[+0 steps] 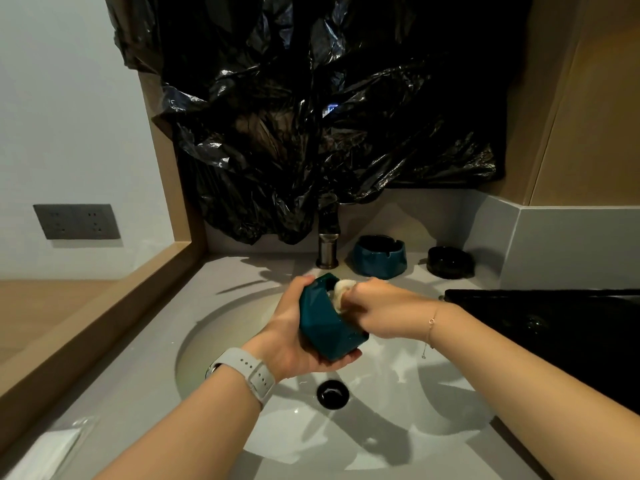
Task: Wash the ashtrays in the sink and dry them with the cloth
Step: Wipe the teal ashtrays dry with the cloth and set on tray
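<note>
Fingers grip one teal ashtray; two ashtrays on counter.

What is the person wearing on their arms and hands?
Both arms are bare, with no sleeves showing. The left wrist wears a watch on a pale grey strap with small holes. The right wrist wears a thin chain bracelet with a tiny ring charm. No gloves on the left hand or right hand.

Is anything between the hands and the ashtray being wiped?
Nothing visible. The left hand grips the teal ashtray directly over the sink; the right hand presses the cloth into it.
</note>
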A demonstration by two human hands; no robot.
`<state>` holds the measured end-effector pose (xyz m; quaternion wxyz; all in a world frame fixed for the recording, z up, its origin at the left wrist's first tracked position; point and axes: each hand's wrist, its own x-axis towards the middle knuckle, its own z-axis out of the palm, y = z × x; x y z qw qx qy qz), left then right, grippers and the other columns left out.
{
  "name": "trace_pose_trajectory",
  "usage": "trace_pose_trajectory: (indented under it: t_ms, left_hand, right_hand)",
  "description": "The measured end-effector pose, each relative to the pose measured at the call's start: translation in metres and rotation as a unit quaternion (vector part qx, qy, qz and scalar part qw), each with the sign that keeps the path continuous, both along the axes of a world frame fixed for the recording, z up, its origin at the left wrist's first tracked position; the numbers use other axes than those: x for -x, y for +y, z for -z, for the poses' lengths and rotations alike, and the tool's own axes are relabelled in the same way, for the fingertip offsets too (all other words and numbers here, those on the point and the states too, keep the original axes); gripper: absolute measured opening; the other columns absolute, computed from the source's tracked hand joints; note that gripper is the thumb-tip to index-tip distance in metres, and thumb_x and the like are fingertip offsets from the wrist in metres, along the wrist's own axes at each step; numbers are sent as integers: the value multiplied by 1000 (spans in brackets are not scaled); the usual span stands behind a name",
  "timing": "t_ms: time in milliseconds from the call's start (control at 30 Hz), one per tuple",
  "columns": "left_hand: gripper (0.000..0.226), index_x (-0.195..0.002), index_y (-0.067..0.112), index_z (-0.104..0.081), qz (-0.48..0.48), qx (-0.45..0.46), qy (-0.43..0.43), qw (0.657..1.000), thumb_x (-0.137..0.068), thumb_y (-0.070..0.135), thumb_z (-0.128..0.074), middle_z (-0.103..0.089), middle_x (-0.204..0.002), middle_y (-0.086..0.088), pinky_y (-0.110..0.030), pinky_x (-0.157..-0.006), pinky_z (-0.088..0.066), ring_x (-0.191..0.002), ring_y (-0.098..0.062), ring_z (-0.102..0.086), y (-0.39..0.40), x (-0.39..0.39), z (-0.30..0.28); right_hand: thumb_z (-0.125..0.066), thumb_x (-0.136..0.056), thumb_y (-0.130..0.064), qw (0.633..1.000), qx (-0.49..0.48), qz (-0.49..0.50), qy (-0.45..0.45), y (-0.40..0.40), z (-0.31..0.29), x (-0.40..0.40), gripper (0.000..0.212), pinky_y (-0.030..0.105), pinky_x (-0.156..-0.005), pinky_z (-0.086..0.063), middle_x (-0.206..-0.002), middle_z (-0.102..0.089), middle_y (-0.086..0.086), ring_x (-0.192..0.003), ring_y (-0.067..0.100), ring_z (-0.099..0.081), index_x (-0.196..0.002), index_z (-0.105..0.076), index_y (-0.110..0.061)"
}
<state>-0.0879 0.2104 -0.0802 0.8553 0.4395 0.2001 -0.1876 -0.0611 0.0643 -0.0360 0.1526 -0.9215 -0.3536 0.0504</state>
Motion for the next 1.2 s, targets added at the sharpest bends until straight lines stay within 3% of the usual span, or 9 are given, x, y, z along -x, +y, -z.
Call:
trace_pose_trajectory:
  t_ms: [133,267,333,467,567,733,967,1033,1200]
  left_hand:
    - [53,-107,11,-64,0,-64,1,998,-78,56,-65,-68,-103,-22,-58,-95,-50,-91,-42,-66,0,0,3]
    - [60,-112,11,-69,24,-46,-39,998,-74,58,-66,-71,-108,-23,-60,-93,-50,-96,-43,-67,4,-3,1]
    - [63,-117,12,-70,28,-12,-71,997,-73,58,-65,-71,-113,-23,-60,-94,-50,-101,-43,-66,8,-4,2]
    - [61,-123,16,-67,29,28,-93,995,-79,59,-64,-65,-124,-24,-62,-97,-47,-113,-45,-60,13,-3,6]
    - [61,-118,12,-69,30,41,-97,994,-80,59,-62,-70,-115,-24,-60,-97,-47,-107,-44,-62,8,2,3]
    - [66,-114,10,-71,63,9,-71,995,-74,62,-64,-69,-114,-27,-56,-93,-51,-101,-45,-64,4,8,1]
    - [70,-119,8,-67,89,-31,-29,995,-78,64,-59,-70,-109,-27,-52,-82,-56,-92,-43,-69,1,5,4]
    - [70,-119,8,-66,83,-46,-17,995,-75,63,-63,-69,-112,-27,-53,-82,-56,-97,-44,-67,2,4,5]
    - [65,-117,9,-67,63,-40,-16,997,-78,60,-62,-69,-111,-24,-54,-81,-55,-99,-43,-64,9,2,3]
  right_hand:
    - [-51,-91,-12,993,65,-33,92,2,-2,1,16,20,-57,-41,-72,-52,0,-65,12,-49,-82,-61,-4]
    - [-52,-98,-18,919,-214,13,331,-21,-10,-2,21,22,-71,-55,-93,-69,5,-85,13,-68,-99,-65,-1]
    - [-52,-98,-19,892,-315,61,319,-36,-20,-6,24,27,-72,-55,-99,-70,12,-90,21,-69,-104,-65,0]
    - [-57,-94,-31,914,-340,210,70,-55,-33,-8,31,22,-58,-38,-68,-46,-1,-58,12,-47,-67,-46,-20]
    - [-59,-95,-22,888,-393,199,133,-50,-19,3,28,14,-40,-38,-73,-46,-1,-52,8,-51,-71,-46,-17]
    - [-64,-89,-37,951,-257,151,83,-23,11,9,23,19,-74,-42,-97,-56,-11,-87,7,-54,-105,-52,-27]
    - [-62,-90,-38,951,-250,179,39,-9,31,-3,29,26,-72,-50,-92,-61,-2,-84,12,-59,-108,-53,-18]
    - [-67,-87,-36,945,-249,168,127,-12,31,-5,23,18,-70,-52,-92,-64,-7,-83,5,-61,-103,-57,-23]
    - [-66,-88,-19,891,-251,64,373,-44,27,-8,51,41,-110,-39,-139,-52,8,-125,24,-52,-135,-46,-13]
